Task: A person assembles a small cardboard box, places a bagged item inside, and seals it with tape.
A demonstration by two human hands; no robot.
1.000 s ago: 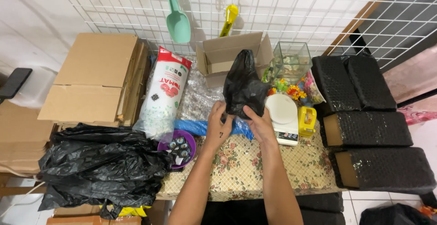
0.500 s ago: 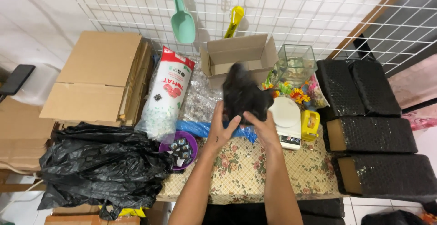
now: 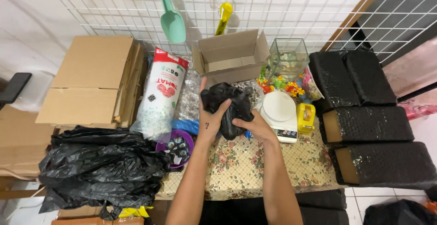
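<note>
Both of my hands grip a crumpled black plastic bag (image 3: 226,105) above the floral-cloth table (image 3: 255,166). My left hand (image 3: 210,118) clasps its left side with fingers curled over the top. My right hand (image 3: 255,127) holds its lower right side. The bag is bunched into a tight bundle just in front of an open cardboard box (image 3: 230,56). A white kitchen scale (image 3: 280,111) sits right beside my right hand.
A pile of black plastic bags (image 3: 100,166) lies at the left, with flattened cardboard (image 3: 91,81) behind it. A white-and-red pouch (image 3: 161,93), a purple bowl (image 3: 175,145), a glass tank (image 3: 287,59) and black bubble-wrapped parcels (image 3: 368,125) surround the table. A wire grid with scoops stands behind.
The black bag, held tall and upright a second ago, has been pressed down into a smaller bundle between my hands.
</note>
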